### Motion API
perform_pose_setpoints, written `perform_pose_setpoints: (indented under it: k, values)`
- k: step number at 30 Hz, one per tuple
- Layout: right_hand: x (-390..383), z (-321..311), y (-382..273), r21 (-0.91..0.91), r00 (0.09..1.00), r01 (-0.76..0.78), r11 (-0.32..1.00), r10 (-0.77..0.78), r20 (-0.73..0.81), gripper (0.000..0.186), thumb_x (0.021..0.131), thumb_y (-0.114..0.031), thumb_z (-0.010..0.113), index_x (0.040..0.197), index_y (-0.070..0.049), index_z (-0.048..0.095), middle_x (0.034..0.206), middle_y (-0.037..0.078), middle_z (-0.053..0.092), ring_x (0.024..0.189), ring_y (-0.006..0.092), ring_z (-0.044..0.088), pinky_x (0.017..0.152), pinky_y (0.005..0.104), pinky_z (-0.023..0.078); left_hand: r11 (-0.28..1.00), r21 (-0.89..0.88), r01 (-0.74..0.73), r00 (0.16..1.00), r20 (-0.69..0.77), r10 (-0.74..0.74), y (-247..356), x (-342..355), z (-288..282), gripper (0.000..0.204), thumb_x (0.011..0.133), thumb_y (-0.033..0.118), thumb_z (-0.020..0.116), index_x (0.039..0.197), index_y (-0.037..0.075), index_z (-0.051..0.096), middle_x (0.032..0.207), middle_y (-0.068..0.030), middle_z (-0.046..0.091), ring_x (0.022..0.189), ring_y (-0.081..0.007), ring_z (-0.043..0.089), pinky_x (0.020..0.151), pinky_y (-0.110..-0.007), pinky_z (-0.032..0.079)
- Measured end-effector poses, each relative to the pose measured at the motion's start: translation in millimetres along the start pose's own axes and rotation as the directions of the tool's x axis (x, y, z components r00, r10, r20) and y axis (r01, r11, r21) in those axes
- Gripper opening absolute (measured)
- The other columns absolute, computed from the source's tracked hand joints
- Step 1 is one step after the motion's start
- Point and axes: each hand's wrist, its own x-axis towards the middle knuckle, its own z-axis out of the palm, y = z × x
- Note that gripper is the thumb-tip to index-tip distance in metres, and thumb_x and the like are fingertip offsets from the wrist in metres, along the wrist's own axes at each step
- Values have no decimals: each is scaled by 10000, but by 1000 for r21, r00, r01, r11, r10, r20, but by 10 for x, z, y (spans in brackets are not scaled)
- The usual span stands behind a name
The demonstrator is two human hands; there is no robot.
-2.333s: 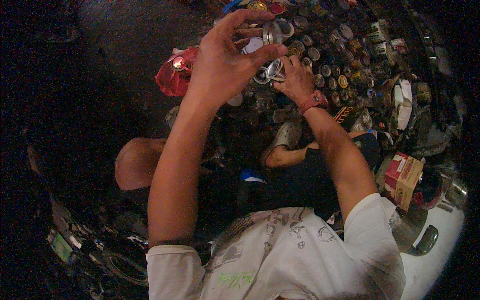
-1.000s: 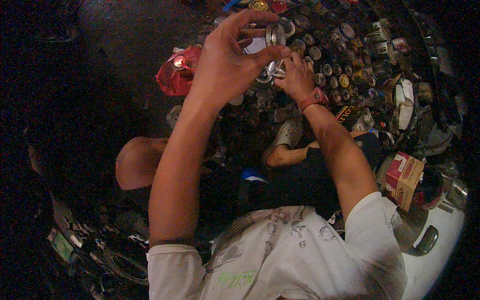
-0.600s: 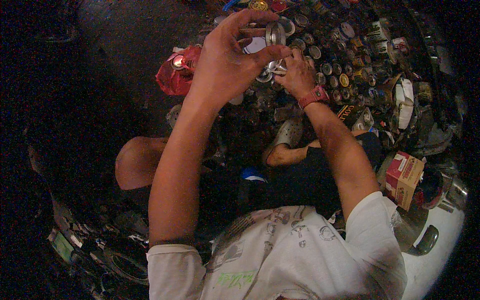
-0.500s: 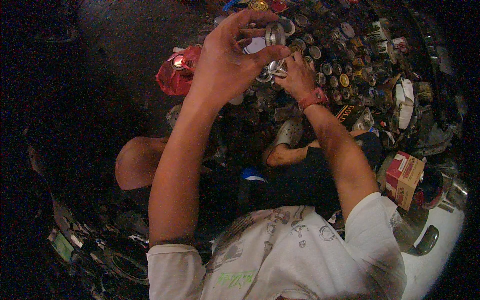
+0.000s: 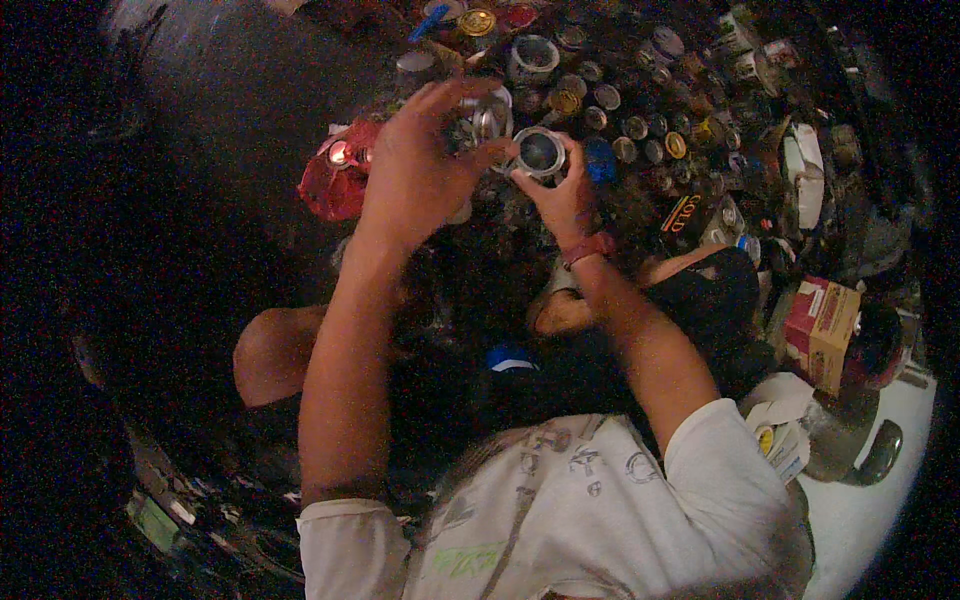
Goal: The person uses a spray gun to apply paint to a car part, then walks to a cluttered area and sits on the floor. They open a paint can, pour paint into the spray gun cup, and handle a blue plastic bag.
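My left hand (image 5: 415,165) is wrapped round a shiny round metal piece (image 5: 488,118), perhaps a lid or can, with thumb and index finger curled toward it; some of its fingers are hidden. Just to its right, my right hand (image 5: 560,195) grips an open-topped metal can (image 5: 540,150) between thumb and fingers, its round mouth facing up and dark inside. The two metal pieces are close together; I cannot tell whether they touch. A blue container (image 5: 600,160) stands right beside my right hand.
Many small cans (image 5: 625,148) crowd the dark ground ahead and right. A red plastic bag (image 5: 325,185) lies left of my hands. My bent knee (image 5: 275,355) is below it. At the right are a cardboard box (image 5: 830,335) and a pale curved panel (image 5: 855,530).
Both hands have come lower, the left slightly leftward. My right hand has turned, and its can now shows its open mouth upward. The view has shifted a little.
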Motion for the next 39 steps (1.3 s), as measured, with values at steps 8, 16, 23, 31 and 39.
perform_pose_setpoints:
  k: [8,16,23,31,39]
  values:
    - [-344,-186,-706,17,985,133,991,-134,108,791,711,-112,874,1412,-108,507,1340,142,609,1261,343,585,1074,438,466,906,357,-227,955,262,137,79,-274,268,435,728,117,820,1146,66,711,1198,-127,670,1057,-345,664,906,-447,550]
    - [-485,-345,-723,-85,969,237,968,-228,99,738,737,-186,879,1390,-97,548,1312,149,627,1228,366,598,1051,446,478,808,497,-317,921,365,137,186,-369,399,408,725,130,807,1121,84,721,1218,-110,674,1122,-333,633,950,-440,534]
    - [-614,-547,-628,-52,975,214,975,-211,66,731,752,-229,878,1384,-78,544,1320,151,631,1217,372,602,1033,460,485,837,473,-274,906,418,61,270,-416,581,509,708,114,826,1204,110,713,1285,-101,652,1183,-354,622,965,-439,538]
    - [-821,-511,-247,378,859,-299,876,420,-293,809,758,-244,891,1410,-78,443,1319,173,588,1224,352,586,1058,452,458,912,335,-237,936,331,122,260,-289,1028,731,786,113,818,1452,133,517,1465,-179,508,1290,-417,551,1016,-480,514]
    - [41,-738,1375,93,611,-558,825,484,-626,817,719,-153,884,1383,-67,417,1359,202,539,1267,372,549,1069,451,451,852,485,-196,915,402,-18,-614,546,1322,617,834,18,719,1413,86,516,1341,-212,590,1226,-433,581,963,-500,523]
